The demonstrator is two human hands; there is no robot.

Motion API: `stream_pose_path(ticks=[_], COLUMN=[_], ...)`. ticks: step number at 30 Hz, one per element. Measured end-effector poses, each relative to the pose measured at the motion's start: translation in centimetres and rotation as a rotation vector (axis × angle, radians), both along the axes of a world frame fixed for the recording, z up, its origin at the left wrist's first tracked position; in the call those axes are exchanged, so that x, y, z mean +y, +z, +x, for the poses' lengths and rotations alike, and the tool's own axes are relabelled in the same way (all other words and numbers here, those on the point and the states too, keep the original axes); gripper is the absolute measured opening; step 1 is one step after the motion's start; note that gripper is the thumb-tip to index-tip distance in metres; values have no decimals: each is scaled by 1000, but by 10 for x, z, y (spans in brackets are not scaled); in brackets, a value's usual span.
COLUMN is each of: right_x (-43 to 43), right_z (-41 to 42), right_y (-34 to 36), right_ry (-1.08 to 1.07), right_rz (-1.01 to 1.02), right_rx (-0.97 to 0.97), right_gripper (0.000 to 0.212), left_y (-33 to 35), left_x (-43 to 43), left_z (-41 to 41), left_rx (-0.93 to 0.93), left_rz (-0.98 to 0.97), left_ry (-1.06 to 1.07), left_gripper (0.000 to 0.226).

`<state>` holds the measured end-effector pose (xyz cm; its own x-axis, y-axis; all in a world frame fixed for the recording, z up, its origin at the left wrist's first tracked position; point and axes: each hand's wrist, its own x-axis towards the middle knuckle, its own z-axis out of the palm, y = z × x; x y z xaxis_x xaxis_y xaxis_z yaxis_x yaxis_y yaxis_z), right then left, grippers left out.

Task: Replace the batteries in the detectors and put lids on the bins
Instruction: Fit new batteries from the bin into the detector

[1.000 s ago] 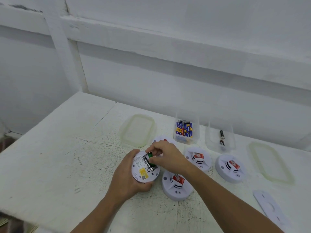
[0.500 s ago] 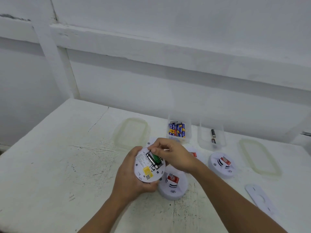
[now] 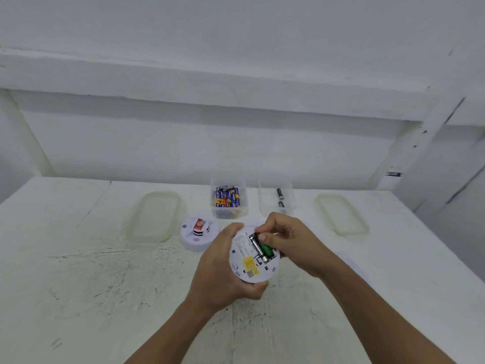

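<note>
My left hand (image 3: 223,269) holds a round white detector (image 3: 249,266) tilted up above the table, back side toward me. Its open battery bay shows one silver battery (image 3: 258,246) and green circuit board. My right hand (image 3: 291,241) pinches at the top end of that battery with thumb and fingers. Another white detector (image 3: 199,232) with a red label rests on the table to the left. Behind stand two clear bins: one (image 3: 228,199) full of blue and yellow batteries, one (image 3: 277,199) holding two dark batteries.
Two clear greenish lids lie flat on the white table (image 3: 78,271): one lid (image 3: 153,216) left of the bins, the other lid (image 3: 341,214) to their right. A white wall and ledge run behind. The table's right edge drops off at the far right.
The camera has swung right and the view shifted. The held detector has risen and come closer. My right fingers stay at the battery bay. Other detectors are now hidden behind my hands.
</note>
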<state>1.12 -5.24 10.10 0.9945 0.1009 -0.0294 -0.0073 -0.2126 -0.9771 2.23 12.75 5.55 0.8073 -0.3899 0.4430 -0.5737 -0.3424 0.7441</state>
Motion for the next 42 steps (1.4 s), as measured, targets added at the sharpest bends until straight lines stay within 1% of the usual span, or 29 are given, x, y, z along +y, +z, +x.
stream_pose_path(ticks=[1,3,6,8,11,16,21,23,25,29,31,33,34,36,40,42], right_x=[-7,-21,-43,-55,-72,-102,-121,-126,-128,-127,-124,-120,-119,-118,-120,-126], right_z=[-5,-12,-19,-23,-30,-38,-41,-43,-46,-57,-61,-63,-63,-62,-62,-61], right_y=[1,7,13,16,16,6,-1,-5,-15,-47,-59,-65,-66,-67,-68,-66], right_ry=[-16,-45,-70,-39,-26,-81,-91,-84,-76,-92,-101,-126,-147,-184,-188,-223], right_rz=[0,6,52,26,29,18,1,-10,-63,-234,-346,-409,-430,-472,-523,-583], right_rx=[2,30,153,195,202,212,210,227,241,260,238,204,183,145,125,108], right_gripper=[17,9,27,25,18,20,19,18,17,17,16,16,16,16,16,19], left_y=[2,7,11,12,11,9,1,-5,-15,-42,-48,-49,-48,-48,-50,-50], left_x=[-7,-20,-38,-50,-67,-98,-116,-121,-124,-122,-120,-119,-118,-117,-116,-115], left_z=[-2,-6,-10,-12,-14,-22,-28,-30,-33,-40,-43,-44,-44,-42,-39,-39], left_rx=[-4,-29,-57,-54,-88,-94,-49,-5,67,218,257,265,269,287,301,307], left_rz=[-6,-6,21,50,110,168,192,200,212,275,290,275,275,275,284,291], left_ry=[-23,-51,-72,-73,-76,-98,-71,-65,-76,-110,-126,-124,-122,-121,-131,-137], left_gripper=[91,91,92,94,98,99,102,101,101,106,99,83,81,83,87,88])
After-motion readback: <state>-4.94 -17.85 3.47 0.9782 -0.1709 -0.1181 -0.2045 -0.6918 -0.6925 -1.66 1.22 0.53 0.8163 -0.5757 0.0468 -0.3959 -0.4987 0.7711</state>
